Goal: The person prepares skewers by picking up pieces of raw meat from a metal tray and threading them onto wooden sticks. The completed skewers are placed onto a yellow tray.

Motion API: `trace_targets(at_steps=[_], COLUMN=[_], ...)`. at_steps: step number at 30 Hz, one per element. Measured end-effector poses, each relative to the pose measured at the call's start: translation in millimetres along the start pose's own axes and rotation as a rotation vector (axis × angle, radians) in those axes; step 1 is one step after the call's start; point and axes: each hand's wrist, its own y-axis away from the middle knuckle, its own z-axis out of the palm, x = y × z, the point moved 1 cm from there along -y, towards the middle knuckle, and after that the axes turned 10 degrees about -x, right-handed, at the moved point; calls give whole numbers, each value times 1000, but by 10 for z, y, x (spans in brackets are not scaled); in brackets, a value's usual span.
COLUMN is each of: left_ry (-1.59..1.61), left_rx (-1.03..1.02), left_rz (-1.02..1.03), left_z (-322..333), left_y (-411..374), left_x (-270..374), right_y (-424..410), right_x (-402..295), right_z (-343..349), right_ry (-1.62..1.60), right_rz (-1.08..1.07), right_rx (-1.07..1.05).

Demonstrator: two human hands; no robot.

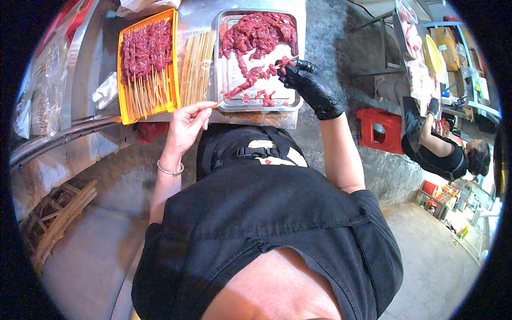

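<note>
My bare left hand (189,123) pinches one end of a bamboo skewer (218,105) at the near left corner of a metal tray (219,90). The skewer appears to slant up and right over the tray, mostly hidden behind strips of raw red meat (250,79). At its far end my right hand (310,85), in a black glove, grips meat near the skewer's tip. A heap of raw meat (262,34) fills the tray's far part, and small scraps lie near its front rim. Loose bamboo skewers (197,66) lie left of the tray.
A yellow plastic tray (175,80) on the left holds several loaded meat skewers (147,52), with crumpled white tissue (105,91) beside it. On the right are a red plastic stool (380,131) and another person (436,140) at a table with meat.
</note>
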Motion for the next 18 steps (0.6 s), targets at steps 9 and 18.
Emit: trace_targets(at_steps=[9,18], left_ry=[-86,-153], left_rx=[23,46], left_rz=[-10,-16], left_z=[-152,-210], left_y=[138,208], left_x=[-14,91], right_y=[16,-21], right_x=[-105,-112], right_z=[72,26], right_ry=[74,45], right_rz=[-71,-104], right_rx=[108,-25])
